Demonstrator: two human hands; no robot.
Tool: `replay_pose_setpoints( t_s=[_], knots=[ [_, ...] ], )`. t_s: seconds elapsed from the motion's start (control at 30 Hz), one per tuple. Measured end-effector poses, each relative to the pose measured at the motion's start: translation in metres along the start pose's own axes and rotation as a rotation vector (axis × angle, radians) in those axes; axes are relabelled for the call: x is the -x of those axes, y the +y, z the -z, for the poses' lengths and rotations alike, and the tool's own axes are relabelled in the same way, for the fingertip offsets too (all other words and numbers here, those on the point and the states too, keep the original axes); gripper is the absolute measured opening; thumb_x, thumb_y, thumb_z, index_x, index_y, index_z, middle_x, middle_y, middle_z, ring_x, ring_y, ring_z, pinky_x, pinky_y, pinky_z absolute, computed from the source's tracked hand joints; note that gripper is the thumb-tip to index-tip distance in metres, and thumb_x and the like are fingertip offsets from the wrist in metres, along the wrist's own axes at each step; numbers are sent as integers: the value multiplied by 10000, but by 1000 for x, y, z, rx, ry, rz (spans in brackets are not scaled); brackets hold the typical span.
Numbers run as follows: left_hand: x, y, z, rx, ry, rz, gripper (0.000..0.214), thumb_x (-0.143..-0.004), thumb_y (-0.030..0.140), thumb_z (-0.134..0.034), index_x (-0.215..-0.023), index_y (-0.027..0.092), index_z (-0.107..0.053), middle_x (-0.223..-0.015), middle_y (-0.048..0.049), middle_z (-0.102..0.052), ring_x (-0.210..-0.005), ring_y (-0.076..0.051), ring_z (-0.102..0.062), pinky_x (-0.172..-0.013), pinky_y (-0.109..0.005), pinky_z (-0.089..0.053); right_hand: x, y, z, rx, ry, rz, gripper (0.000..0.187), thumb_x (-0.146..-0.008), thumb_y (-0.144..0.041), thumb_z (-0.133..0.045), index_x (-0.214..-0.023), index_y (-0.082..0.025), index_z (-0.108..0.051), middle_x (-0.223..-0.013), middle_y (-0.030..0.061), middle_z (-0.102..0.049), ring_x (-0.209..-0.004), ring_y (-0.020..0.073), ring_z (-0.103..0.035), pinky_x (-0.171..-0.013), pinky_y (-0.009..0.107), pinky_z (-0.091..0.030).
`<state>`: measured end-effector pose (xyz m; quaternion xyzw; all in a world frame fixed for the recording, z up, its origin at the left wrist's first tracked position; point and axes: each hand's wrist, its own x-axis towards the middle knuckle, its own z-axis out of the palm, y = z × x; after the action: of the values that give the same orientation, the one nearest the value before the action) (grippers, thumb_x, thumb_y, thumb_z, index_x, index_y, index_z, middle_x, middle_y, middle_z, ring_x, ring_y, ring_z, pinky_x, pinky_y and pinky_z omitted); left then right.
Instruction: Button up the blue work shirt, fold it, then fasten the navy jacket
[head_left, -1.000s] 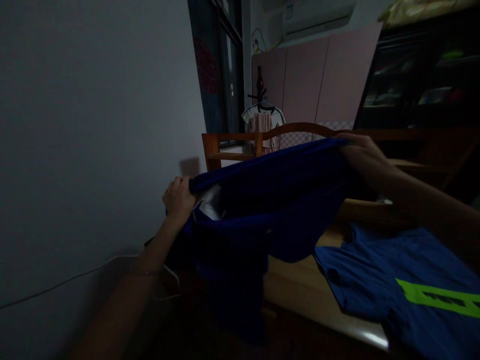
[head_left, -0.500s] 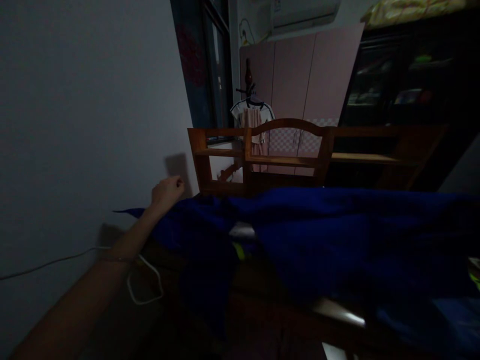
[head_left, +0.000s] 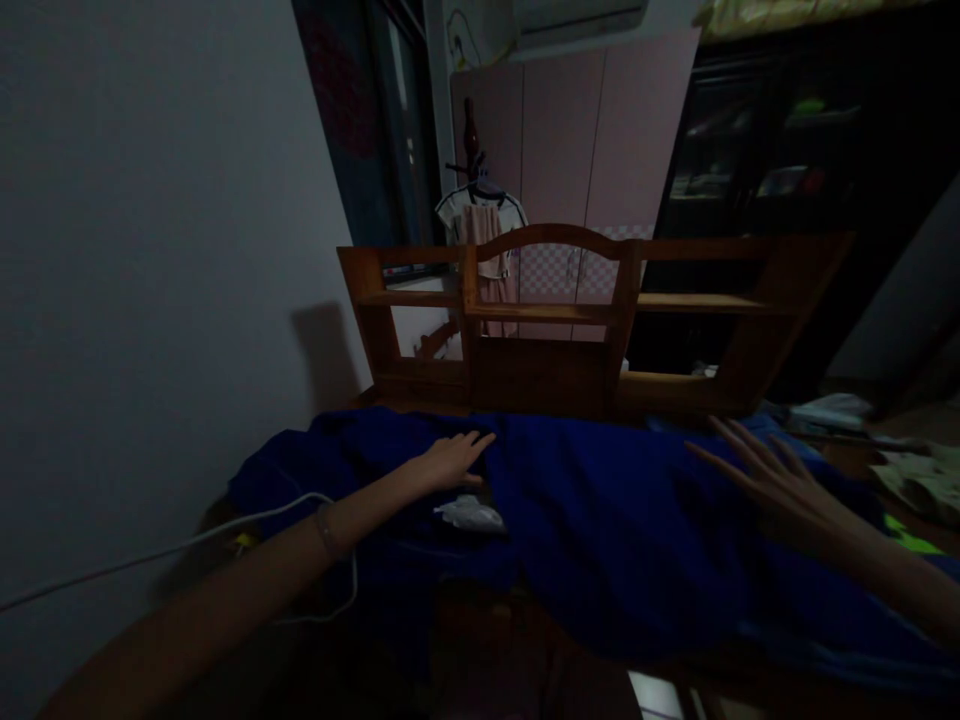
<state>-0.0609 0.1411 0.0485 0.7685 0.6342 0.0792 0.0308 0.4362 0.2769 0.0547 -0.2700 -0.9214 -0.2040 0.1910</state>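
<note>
A wide blue cloth garment [head_left: 600,520], its exact kind unclear in the dim light, lies spread over the wooden desk. My left hand [head_left: 450,463] rests on or just over its middle left part, fingers stretched out and holding nothing. Toward the right end, my right hand [head_left: 772,475] hovers at or just above the cloth with its fingers spread. Below my left hand, a crumpled whitish plastic-looking item [head_left: 472,513] shows in a gap of the cloth. A white cable [head_left: 330,500] runs across the garment's left end and hangs down.
Behind the cloth stands a wooden shelf [head_left: 544,312]. A pale wall [head_left: 172,250] rises on the left. Pale crumpled cloth [head_left: 922,475] and a bright yellow-green item [head_left: 911,535] lie at right. Farther back are clothes on a rack [head_left: 480,215] and a pink wardrobe [head_left: 559,150].
The blue garment has come down flat onto the desk. My left hand has moved right from near the wall and opened. My right hand has come into view.
</note>
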Motion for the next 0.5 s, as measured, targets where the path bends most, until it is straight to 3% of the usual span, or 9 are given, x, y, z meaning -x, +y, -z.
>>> replay_pose_setpoints(
  t_s=[0.07, 0.17, 0.23, 0.3, 0.4, 0.47, 0.5],
  knots=[
    [-16, 3, 3, 260, 106, 81, 671, -774, 314, -681, -1372, 257, -382, -1328, -119, -447, -1190, -320, -441, -975, -400, -346, -18, -25, 6, -46, -112, 136, 864, -566, 7, -509, -1376, -283, -427, -1460, 146, -265, -1324, 326, -276, -1019, 537, -246],
    [-39, 0, 13, 664, 168, 254, 348, -838, 342, -586, -1149, 192, -539, -1121, -110, -585, -1010, -279, -573, -882, -366, -427, -42, -48, 26, -59, -202, 171, 514, -690, -9, -510, -1133, -237, -634, -1192, 158, -566, -1063, 310, -546, -930, 465, -376],
    [-50, -1, 17, 798, 113, 326, 316, -875, 413, -514, -1048, 151, -545, -984, -120, -626, -761, -238, -630, -718, -348, -490, -55, -44, 44, -57, -167, 46, 410, -714, -35, -538, -1073, -195, -652, -1113, 164, -608, -985, 302, -581, -864, 425, -414],
    [-54, 5, 19, 884, 47, 363, 450, -896, 545, -418, -1034, 132, -530, -967, -137, -631, -655, -212, -625, -623, -334, -506, -71, -30, 67, -37, -80, -164, 370, -745, -82, -570, -1097, -171, -643, -1058, 180, -632, -902, 305, -612, -754, 399, -429],
    [-44, 43, 18, 1349, -105, 476, 744, -813, 786, -281, -1055, 128, -530, -1080, -165, -601, -831, -228, -632, -727, -344, -526, -108, -10, 110, 19, 124, -411, 233, -822, -144, -541, -1009, -129, -679, -835, 179, -666, -721, 261, -625, -624, 360, -380],
    [-29, 89, 18, 1780, -286, 489, 876, -709, 877, -311, -1107, 127, -526, -1154, -183, -563, -951, -261, -604, -829, -388, -507, -140, -9, 141, 11, 319, -495, 238, -852, -173, -489, -845, -41, -687, -730, 188, -639, -675, 207, -604, -597, 349, -345],
    [-21, 115, 21, 1915, -306, 424, 899, -699, 881, -325, -1135, 120, -519, -1184, -191, -544, -972, -269, -596, -868, -413, -492, -157, -13, 155, -49, 402, -548, 319, -870, -201, -452, -768, 12, -667, -679, 186, -614, -647, 178, -589, -575, 342, -332]
  ],
)
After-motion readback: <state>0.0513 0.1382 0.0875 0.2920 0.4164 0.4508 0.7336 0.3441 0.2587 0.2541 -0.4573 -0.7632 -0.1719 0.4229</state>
